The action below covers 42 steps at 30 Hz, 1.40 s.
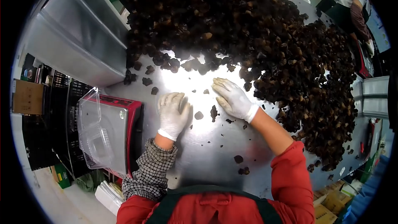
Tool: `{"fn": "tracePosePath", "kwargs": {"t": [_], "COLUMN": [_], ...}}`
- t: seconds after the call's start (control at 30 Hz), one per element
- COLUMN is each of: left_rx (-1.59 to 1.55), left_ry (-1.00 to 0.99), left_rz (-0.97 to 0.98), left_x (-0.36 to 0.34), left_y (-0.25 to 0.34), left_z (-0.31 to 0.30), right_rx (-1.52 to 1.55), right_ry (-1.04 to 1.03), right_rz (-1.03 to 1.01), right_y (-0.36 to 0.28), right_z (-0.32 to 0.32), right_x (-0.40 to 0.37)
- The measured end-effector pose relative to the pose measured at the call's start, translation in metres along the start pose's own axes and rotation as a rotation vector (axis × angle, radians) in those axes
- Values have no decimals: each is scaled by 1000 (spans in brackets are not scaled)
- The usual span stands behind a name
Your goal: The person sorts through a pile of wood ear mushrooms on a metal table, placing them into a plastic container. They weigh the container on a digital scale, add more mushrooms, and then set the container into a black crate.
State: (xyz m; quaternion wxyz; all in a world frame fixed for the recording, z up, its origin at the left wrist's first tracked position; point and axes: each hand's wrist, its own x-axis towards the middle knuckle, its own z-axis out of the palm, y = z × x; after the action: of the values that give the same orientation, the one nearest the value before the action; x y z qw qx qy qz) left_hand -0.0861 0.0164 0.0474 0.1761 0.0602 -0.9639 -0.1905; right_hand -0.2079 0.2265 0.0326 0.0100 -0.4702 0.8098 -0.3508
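Note:
A large heap of dark, curled pieces that look like wood ear mushrooms [215, 20] covers the far and right side of the metal table [195, 153]. My left hand [172, 114], in a white glove, rests over the tabletop with its fingers stretched forward and holds nothing. Also gloved, my right hand [234, 98] reaches in from the right with fingers extended and nothing in its grasp. Between the two hands lie a few loose bits, among them a round brown piece [199, 115] and a dark ragged piece [214, 113].
A red-edged scale [120, 137] stands at left with a transparent plastic clamshell box [97, 141] on it. Behind it are stacked grey bins [78, 37]. A cardboard box [27, 96] sits at far left. Another person [356, 6] is at upper right, near a second red scale [365, 66].

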Motion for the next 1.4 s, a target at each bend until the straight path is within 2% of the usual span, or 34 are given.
{"fn": "tracePosePath", "kwargs": {"t": [0.07,0.13,0.2,0.37,0.47,0.53,0.6,0.63,0.73,0.77,0.8,0.87,0.9,0.97,1.0,1.03,1.07,1.13,1.2,1.23,1.27,1.33,1.4], "left_rx": [-13,-132,-63,-34,-176,-85,-253,-226,-399,-287,-85,99,26,-136,-320,-329,-250,-293,-486,-205,-42,172,-174], "left_ry": [-87,-142,-132,-138,137,122,261,265,141,-7,-81,47,56,49,67,221,342,34,-293,-212,-310,-324,-454], "left_rz": [-91,-2,112,149,82,-174,-311,-290,-401,-420,-281,-70,-133,-252,-464,-372,-320,-277,-185,78,64,289,398], "left_x": [-11,-21,-29,-28,-19,2,11,11,-8,-8,-7,-15,-11,3,21,27,35,20,-13,-27,-34,-44,-60], "left_y": [-4,-4,11,22,0,-14,-40,-51,-66,-53,-40,-52,-56,-63,-45,-61,-40,-25,-22,-12,6,32,71], "left_z": [-9,-11,-4,19,-2,-36,-39,-41,-27,-27,-26,1,4,13,-5,5,-8,-24,5,25,34,48,41], "right_rx": [-14,-37,-39,-121,-44,60,157,178,192,105,18,-179,-279,-222,-165,-108,96,396,232,123,12,-114,-38], "right_ry": [-33,-66,-89,-244,-388,-462,-406,-341,-186,-174,-162,-200,-222,-360,-413,-466,-510,-412,-131,-123,-117,-193,-190], "right_rz": [-37,-88,-114,-188,-251,-265,-222,-191,-170,-180,-187,-250,-276,-315,-310,-303,-211,98,24,21,21,17,-23], "right_y": [0,5,7,2,-9,-21,-23,-21,-4,1,4,2,-3,-13,-18,-23,-32,-27,-2,1,0,-16,-44], "right_z": [12,27,36,45,30,16,8,7,11,18,27,45,47,36,29,21,5,-18,-26,-25,-21,-4,1], "right_x": [13,25,38,52,30,7,3,6,28,38,44,48,48,36,22,7,-4,-25,-39,-44,-49,-73,-106]}}
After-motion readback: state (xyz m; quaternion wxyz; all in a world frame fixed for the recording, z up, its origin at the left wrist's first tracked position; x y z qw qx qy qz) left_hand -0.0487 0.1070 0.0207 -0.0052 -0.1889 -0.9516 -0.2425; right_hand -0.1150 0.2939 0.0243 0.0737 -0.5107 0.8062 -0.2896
